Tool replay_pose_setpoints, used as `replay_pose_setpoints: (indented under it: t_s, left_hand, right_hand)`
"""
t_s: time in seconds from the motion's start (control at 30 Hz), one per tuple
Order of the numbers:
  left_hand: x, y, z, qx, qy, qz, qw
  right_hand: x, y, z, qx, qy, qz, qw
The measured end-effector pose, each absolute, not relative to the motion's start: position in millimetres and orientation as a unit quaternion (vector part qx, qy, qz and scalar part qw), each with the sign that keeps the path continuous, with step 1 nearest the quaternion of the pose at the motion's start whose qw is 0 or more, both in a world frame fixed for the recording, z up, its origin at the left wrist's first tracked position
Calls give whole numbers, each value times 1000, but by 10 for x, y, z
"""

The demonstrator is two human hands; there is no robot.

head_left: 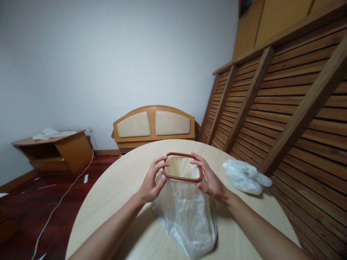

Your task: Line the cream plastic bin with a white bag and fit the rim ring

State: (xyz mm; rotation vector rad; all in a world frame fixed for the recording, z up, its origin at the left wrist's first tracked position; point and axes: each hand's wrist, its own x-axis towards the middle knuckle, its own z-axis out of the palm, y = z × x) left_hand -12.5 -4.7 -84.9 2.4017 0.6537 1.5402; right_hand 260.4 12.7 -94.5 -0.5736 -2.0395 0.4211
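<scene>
On the round table stands what looks like a small bin, lined with a thin white plastic bag [187, 213] that drapes down its outside and spreads on the tabletop toward me. A brown rounded-rectangular rim [182, 178] sits around the mouth, over the bag; the bin's walls are hidden by the plastic. My left hand [153, 180] grips the rim's left side, fingertips over the top and thumb below on the outside. At the right side, my right hand [211, 178] holds the rim the same way, fingers reaching over it and thumb near its front corner.
A knotted white plastic bag [245, 177] lies on the pale round table [108, 202] to the right. Slatted wooden panels [303, 108] lean close behind it. Beyond the table are a headboard [153, 124] and a low wooden cabinet [73, 155]. A cable [65, 195] crosses the floor.
</scene>
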Motion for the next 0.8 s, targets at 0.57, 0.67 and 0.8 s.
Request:
replay_pose_setpoints:
  t_s: [0.57, 0.67, 0.8]
  left_hand:
    - [-137, -32, -851, 811, 229, 525, 124]
    - [-145, -23, -854, 803, 227, 534, 134]
    - [-152, -9, -868, 797, 231, 538, 148]
  right_hand:
    - [2605, 65, -904, -241, -814, 215, 483]
    - [2588, 83, -932, -239, -803, 223, 498]
    - [2573, 92, -945, -246, -794, 224, 509]
